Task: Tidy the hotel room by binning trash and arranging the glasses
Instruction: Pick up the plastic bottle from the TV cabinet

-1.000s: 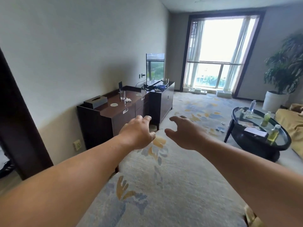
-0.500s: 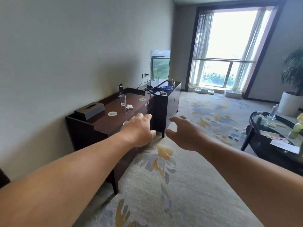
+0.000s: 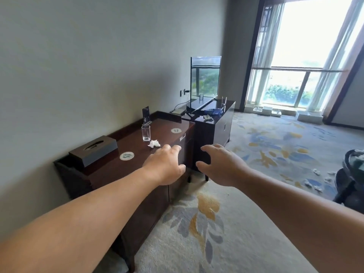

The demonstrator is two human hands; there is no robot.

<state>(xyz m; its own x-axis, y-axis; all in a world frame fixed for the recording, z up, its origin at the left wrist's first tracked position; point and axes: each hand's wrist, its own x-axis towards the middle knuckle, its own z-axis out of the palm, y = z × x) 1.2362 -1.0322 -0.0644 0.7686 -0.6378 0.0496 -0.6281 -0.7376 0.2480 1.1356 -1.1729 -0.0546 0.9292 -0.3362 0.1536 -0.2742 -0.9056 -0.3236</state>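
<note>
A clear drinking glass (image 3: 146,133) stands upright on the dark wooden sideboard (image 3: 110,170). Beside it, to the right, lies a crumpled white tissue (image 3: 154,144). Two round white coasters lie on the same top, one near (image 3: 126,155) and one far (image 3: 176,130). My left hand (image 3: 165,166) hovers over the sideboard's front edge, fingers spread, holding nothing, a little short of the tissue. My right hand (image 3: 218,166) is stretched out over the carpet, also empty with fingers apart. Two more glasses (image 3: 201,96) (image 3: 223,101) and blue and white trash (image 3: 213,112) sit on the TV cabinet (image 3: 216,131).
A dark tissue box (image 3: 94,150) sits on the sideboard's left end. A television (image 3: 205,79) stands on the far cabinet. White scraps (image 3: 316,171) litter the patterned carpet at right, next to a dark round coffee table (image 3: 352,174). A tall window (image 3: 303,56) fills the far wall.
The view has closed in on the sideboard and swung left; the coffee table has slid to the right edge. Both hands stay outstretched and empty, the left now over the sideboard's front.
</note>
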